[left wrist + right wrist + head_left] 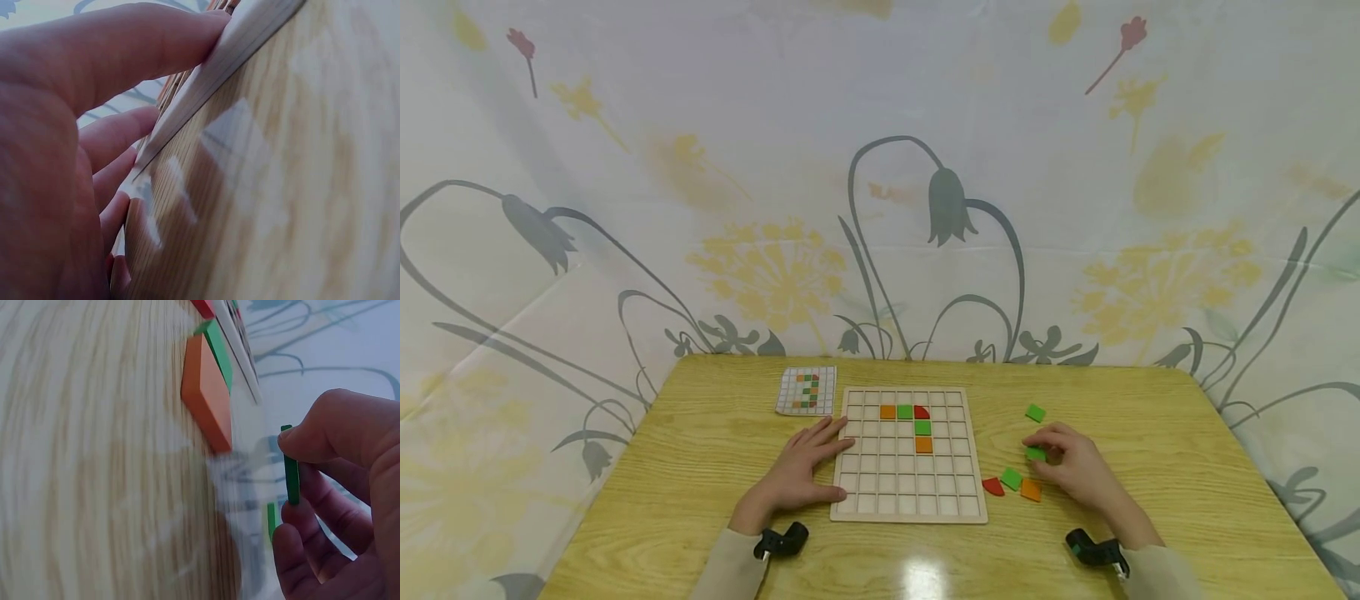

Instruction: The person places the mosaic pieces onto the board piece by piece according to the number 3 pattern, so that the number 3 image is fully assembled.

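A wooden grid board (895, 507) lies in the middle of the table, with a few orange, green and red tiles set in its upper cells. My left hand (799, 468) rests along the board's left side; its fingers are spread, and in the left wrist view the thumb (187, 37) touches the rim. To the right of the board, my right hand (1075, 468) pinches a green square tile (291, 469) between thumb and fingers, raised off the table in the right wrist view.
Near the board's right edge lie a red quarter-round tile (994, 487), a green tile (1011, 478) and an orange tile (1031, 490). Another green tile (1035, 412) lies farther back. A printed pattern card (786, 393) sits left of the board. A patterned curtain (895, 250) hangs behind the table.
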`<act>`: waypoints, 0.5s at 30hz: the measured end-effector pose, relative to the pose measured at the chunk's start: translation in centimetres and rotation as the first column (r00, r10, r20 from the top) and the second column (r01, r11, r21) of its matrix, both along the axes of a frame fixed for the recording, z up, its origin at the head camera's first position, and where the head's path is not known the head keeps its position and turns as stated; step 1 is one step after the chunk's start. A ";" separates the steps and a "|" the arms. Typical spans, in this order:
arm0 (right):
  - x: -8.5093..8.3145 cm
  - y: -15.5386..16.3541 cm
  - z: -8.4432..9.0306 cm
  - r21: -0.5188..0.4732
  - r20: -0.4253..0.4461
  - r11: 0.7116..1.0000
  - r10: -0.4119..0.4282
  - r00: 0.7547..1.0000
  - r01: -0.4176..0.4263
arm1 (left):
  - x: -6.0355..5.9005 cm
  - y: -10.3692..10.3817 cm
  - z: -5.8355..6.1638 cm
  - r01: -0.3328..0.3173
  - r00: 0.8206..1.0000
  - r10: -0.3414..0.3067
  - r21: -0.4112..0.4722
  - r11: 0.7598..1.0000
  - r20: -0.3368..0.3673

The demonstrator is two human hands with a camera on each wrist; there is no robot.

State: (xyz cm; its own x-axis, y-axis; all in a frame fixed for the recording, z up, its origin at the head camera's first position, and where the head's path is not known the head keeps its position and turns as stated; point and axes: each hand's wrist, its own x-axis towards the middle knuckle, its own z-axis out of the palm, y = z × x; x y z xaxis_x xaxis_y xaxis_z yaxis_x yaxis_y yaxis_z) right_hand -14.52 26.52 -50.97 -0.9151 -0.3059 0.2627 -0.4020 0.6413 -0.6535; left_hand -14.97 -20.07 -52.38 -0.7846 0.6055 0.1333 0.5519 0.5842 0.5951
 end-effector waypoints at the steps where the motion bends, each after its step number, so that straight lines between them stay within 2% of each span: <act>1: -0.1 -0.3 0.0 0.000 0.007 1.000 0.009 1.000 -0.009 | 0.0 0.0 0.0 -0.001 1.000 0.001 0.002 1.000 0.001; 15: -1.3 -4.8 0.2 -0.042 0.044 0.985 0.172 0.984 -0.170 | 0.0 0.0 0.0 -0.005 1.000 0.005 -0.005 1.000 0.015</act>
State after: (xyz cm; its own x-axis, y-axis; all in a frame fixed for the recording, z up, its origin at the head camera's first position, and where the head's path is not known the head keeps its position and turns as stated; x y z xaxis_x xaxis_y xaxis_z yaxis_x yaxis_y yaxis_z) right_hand -15.78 21.70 -50.78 -0.8617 -0.4497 0.2350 -0.4720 0.5402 -0.6968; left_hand -14.97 -20.10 -52.42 -0.7896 0.6020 0.1187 0.5400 0.5899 0.6003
